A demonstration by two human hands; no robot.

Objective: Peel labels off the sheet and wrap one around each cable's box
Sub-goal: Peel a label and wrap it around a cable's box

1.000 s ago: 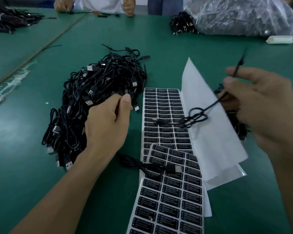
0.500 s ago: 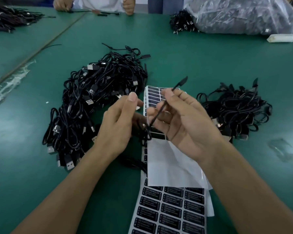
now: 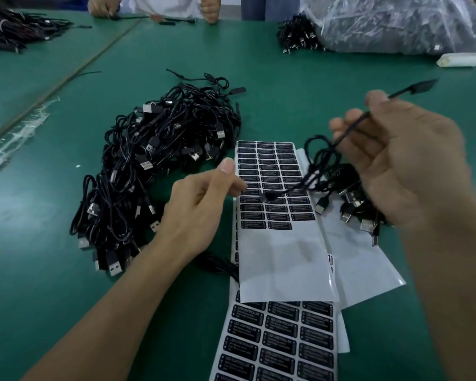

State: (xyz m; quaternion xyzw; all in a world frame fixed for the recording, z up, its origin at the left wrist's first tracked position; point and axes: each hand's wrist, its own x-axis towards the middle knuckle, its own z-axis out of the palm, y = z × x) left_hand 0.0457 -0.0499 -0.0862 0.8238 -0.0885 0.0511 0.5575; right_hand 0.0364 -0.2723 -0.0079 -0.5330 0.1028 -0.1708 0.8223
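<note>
A big heap of loose cables (image 3: 160, 166) lies on the left of the green tabletop (image 3: 300, 100), and the left hand (image 3: 201, 207) reaches out just beside it. Its thumb and fingers (image 3: 226, 169) are drawn close together at the tips. Whether they pinch a label cannot be told. Just to their right, over the label sheet (image 3: 267, 166), hangs the small dark box (image 3: 270, 196) of the cable (image 3: 349, 130) being worked, blurred, and I cannot tell if it touches the sheet. From the box the cable runs diagonally up and to the right, through tangled loops, into the right hand (image 3: 412, 166), which pinches it between thumb and fingers with the far plug sticking out beyond. So the left hand is much the nearer to the box, which probably needs steadying before a label goes round it. A second heap (image 3: 352, 202) lies below the right hand, leaving free tabletop mostly ahead.
</note>
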